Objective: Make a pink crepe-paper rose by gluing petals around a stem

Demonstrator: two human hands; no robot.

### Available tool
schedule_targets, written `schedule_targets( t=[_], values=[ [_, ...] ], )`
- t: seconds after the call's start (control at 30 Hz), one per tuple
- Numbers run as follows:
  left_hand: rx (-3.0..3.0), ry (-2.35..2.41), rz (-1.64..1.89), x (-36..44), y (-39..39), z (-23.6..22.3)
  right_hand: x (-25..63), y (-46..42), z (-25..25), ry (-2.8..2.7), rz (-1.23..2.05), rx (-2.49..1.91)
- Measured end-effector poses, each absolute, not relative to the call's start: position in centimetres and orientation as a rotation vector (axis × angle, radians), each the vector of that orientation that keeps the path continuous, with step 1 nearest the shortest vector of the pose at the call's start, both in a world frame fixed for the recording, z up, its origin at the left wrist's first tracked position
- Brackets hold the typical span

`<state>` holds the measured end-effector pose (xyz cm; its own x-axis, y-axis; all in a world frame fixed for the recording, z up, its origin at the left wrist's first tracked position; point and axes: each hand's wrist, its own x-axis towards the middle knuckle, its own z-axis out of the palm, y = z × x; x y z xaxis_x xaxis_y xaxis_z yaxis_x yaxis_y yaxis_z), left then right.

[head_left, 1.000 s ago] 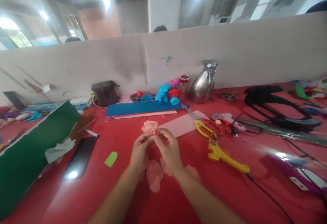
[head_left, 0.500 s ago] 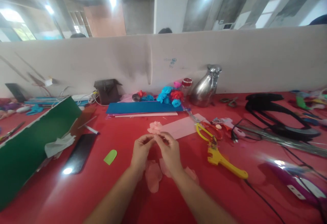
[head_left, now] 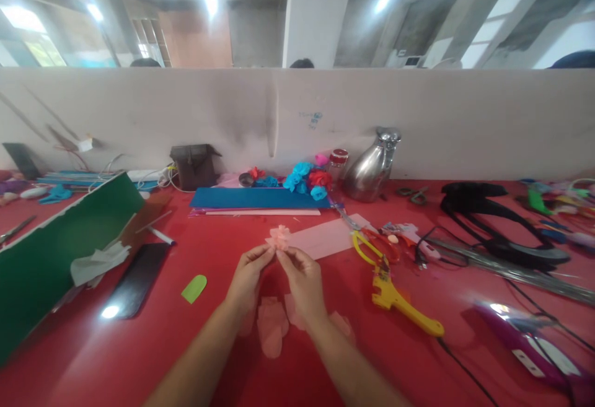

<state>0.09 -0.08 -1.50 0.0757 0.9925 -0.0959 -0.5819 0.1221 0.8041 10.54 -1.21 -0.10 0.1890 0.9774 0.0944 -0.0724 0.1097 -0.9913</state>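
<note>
A pink paper flower [head_left: 279, 236] is pinched at its base between the fingertips of both hands, above the red tabletop. My left hand [head_left: 246, 274] grips it from the left, thumb and fingers pressed together. From the other side my right hand [head_left: 301, 277] closes on the same base, its thumb close to the left thumb. The stem end is hidden by the fingers. Below the wrists lie loose pink paper petals [head_left: 272, 328], partly covered by my forearms. A green petal-shaped piece [head_left: 194, 288] lies left of my left hand.
A yellow glue gun [head_left: 402, 308], yellow-handled scissors [head_left: 365, 248] and a pink paper sheet [head_left: 325, 238] lie to the right. Left are a phone [head_left: 137, 280] and a green board [head_left: 69, 258]. A steel jug [head_left: 373, 165] and blue paper flowers [head_left: 300, 178] stand behind.
The flower has tipped and turned a little in my fingers, and my fingertips sit closer together around its base. The camera view has shifted slightly.
</note>
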Motion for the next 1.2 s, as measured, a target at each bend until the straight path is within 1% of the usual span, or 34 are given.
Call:
schedule_targets(
  t=[0.17, 0.27, 0.5, 0.63, 0.83, 0.97, 1.2],
  values=[
    [0.643, 0.729, 1.311, -0.2, 0.0, -1.1, 10.5, -1.3, -0.6, -1.15, 1.004, -1.159],
    [0.658, 0.67, 1.297, -0.7, 0.1, -0.5, 10.5, -1.5, -1.0, -1.23, 0.927, -1.183],
    [0.687, 0.566, 1.231, -2.5, 0.0, 1.0, 11.0, -1.9, -1.4, -1.481, 0.405, -1.044],
    [0.788, 0.65, 1.221, -2.0, -0.3, 0.5, 11.3, -1.8, -1.6, -1.537, 0.249, -1.008],
    [0.82, 0.732, 1.288, -0.6, -0.7, -0.1, 11.3, -1.7, -1.9, -1.549, 0.198, -1.008],
    [0.873, 0.731, 1.33, -0.6, -0.9, 0.0, 11.1, -1.9, -1.9, -1.55, 0.25, -0.999],
    [0.946, 0.702, 1.295, -0.9, -0.8, 0.0, 11.0, -2.0, -1.6, -1.496, 0.316, -1.005]
  ],
)
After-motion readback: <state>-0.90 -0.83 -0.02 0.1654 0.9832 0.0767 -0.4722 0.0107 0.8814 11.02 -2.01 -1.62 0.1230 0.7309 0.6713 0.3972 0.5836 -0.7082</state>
